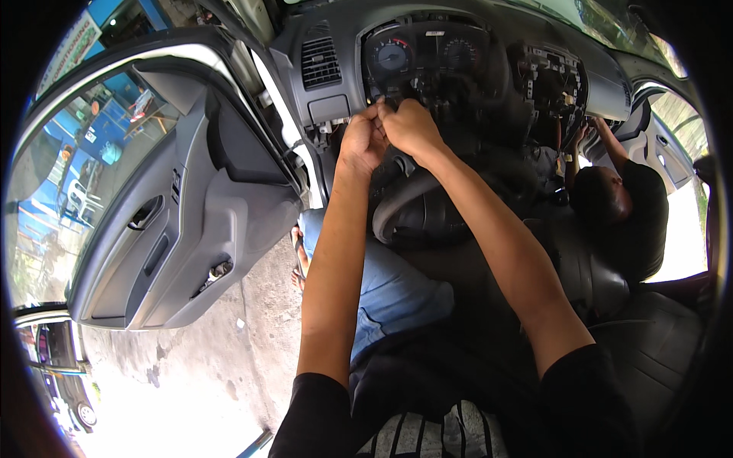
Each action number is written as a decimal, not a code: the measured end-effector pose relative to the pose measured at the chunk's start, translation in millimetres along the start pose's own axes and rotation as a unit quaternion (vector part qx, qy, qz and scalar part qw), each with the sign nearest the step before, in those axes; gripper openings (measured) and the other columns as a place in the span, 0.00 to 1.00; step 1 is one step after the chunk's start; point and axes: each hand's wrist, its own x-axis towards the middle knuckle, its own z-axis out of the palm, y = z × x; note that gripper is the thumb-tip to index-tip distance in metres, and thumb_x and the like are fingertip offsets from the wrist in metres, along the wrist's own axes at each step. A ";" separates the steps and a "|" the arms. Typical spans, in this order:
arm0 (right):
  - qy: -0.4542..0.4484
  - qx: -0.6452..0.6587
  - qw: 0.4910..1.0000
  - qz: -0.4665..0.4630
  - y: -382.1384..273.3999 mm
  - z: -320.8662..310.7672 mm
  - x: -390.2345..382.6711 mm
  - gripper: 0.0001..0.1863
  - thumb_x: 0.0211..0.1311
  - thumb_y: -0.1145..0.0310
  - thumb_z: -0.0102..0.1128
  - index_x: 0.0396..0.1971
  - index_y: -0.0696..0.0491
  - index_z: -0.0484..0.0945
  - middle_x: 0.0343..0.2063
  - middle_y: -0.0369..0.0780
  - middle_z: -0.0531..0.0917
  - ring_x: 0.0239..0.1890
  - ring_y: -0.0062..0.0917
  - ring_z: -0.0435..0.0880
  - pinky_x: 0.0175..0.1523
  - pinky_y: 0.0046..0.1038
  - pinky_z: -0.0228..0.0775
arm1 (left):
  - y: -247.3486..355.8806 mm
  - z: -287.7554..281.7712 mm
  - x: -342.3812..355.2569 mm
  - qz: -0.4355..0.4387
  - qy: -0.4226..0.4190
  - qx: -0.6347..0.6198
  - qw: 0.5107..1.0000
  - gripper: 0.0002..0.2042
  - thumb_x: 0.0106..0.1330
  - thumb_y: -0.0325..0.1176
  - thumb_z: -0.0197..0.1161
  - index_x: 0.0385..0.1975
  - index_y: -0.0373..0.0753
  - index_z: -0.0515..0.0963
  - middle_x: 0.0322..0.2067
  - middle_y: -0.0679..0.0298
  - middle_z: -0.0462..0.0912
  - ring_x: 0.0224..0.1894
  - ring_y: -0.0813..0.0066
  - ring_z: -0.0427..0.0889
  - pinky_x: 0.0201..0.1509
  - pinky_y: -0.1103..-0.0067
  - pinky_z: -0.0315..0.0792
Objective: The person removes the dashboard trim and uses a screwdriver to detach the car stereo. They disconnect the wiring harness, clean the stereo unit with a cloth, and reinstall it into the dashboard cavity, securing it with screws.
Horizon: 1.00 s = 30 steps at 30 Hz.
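My left hand and my right hand meet in front of the dashboard, just below the left part of the instrument cluster. Both have their fingers pinched together, almost touching. Whatever is between the fingertips is too small and dark to make out. Left of them is a square panel under an air vent. Behind and right of my hands the area under the cluster is dark, with trim off and parts exposed. A steering wheel sits below my wrists.
On the left the driver's door stands wide open over a concrete floor. The centre console opening shows bare brackets and wiring. At the right a co-worker leans in, hands raised beneath the dashboard's passenger side. My jeans-clad leg is below.
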 end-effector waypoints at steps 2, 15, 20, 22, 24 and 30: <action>-0.039 0.325 0.936 0.132 -1.7 5.2 -1.1 0.19 0.76 0.56 0.53 0.31 0.57 0.79 0.20 0.37 0.77 0.17 0.20 0.72 0.21 0.25 0.59 | 5.6 -0.6 -3.1 -0.020 -0.069 0.036 0.997 0.11 0.80 0.38 0.51 0.41 0.42 0.79 0.29 0.69 0.83 0.27 0.76 0.80 0.34 0.75 0.74; -0.183 0.480 0.850 0.114 -44.6 17.9 -124.7 0.11 0.66 0.64 0.58 0.39 0.57 0.75 0.23 0.38 0.79 0.17 0.25 0.79 0.22 0.27 0.75 | 46.6 7.7 -108.0 0.056 0.014 0.149 0.987 0.17 0.80 0.44 0.53 0.46 0.35 0.80 0.27 0.63 0.83 0.27 0.72 0.83 0.36 0.74 0.80; -0.414 0.167 0.891 0.083 -36.4 109.8 -217.1 0.11 0.67 0.66 0.60 0.38 0.58 0.75 0.23 0.41 0.82 0.24 0.26 0.83 0.33 0.32 0.75 | 34.7 -122.0 -231.0 0.069 0.133 0.113 0.982 0.16 0.81 0.39 0.54 0.54 0.31 0.77 0.26 0.69 0.74 0.28 0.80 0.76 0.38 0.82 0.76; -0.408 0.094 0.908 -0.020 -29.8 141.2 -224.7 0.17 0.70 0.57 0.60 0.33 0.58 0.78 0.25 0.48 0.85 0.27 0.41 0.86 0.39 0.39 0.76 | 4.0 -182.9 -275.6 0.087 0.217 0.008 0.972 0.16 0.82 0.39 0.51 0.56 0.33 0.75 0.25 0.73 0.67 0.26 0.83 0.67 0.31 0.85 0.67; -0.306 0.063 0.947 -0.071 -28.1 183.9 -221.0 0.18 0.70 0.57 0.60 0.31 0.59 0.80 0.27 0.50 0.86 0.31 0.47 0.87 0.41 0.42 0.77 | -31.3 -239.0 -317.9 0.054 0.321 -0.069 0.943 0.16 0.83 0.40 0.49 0.57 0.34 0.73 0.26 0.74 0.65 0.26 0.84 0.64 0.29 0.86 0.63; -0.126 0.061 0.990 0.015 46.1 372.3 -132.2 0.09 0.61 0.71 0.61 0.33 0.61 0.85 0.32 0.54 0.88 0.38 0.47 0.90 0.47 0.41 0.80 | -131.1 -329.5 -401.4 -0.099 0.455 -0.145 0.873 0.15 0.83 0.41 0.49 0.54 0.37 0.76 0.25 0.75 0.65 0.24 0.85 0.64 0.26 0.86 0.62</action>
